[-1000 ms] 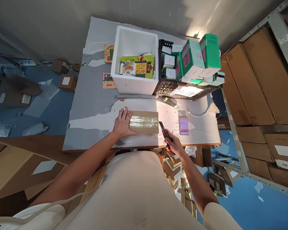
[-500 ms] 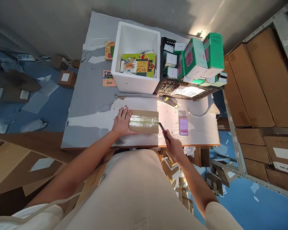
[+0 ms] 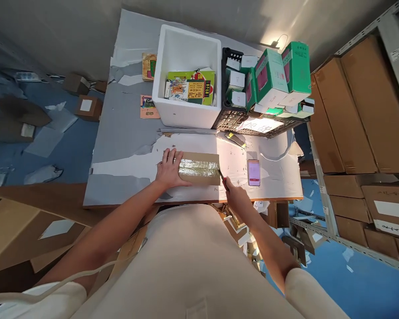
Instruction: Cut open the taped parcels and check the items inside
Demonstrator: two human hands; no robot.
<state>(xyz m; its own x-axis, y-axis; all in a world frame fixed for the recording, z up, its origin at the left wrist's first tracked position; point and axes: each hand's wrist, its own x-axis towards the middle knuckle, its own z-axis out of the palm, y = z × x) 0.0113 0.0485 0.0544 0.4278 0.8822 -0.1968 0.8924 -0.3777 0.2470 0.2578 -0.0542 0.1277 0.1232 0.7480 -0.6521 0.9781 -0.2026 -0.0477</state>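
Utility knife (image 3: 223, 179), clasped in the right hand (image 3: 237, 195), has reached the right end of the taped cardboard box (image 3: 199, 169) at frame centre, seemingly placed for cutting, while the left hand (image 3: 169, 171) lies spread across the box's left end.

A pale beige top (image 3: 189, 261) is worn, with short, loose sleeves. The left sleeve (image 3: 64, 296) is seen as whiter, the right sleeve (image 3: 307, 290) as cream. A faint rectangular outline (image 3: 197, 309) is noted at the chest. The left sleeve is crossed by a smooth, off-white cable (image 3: 6, 299).
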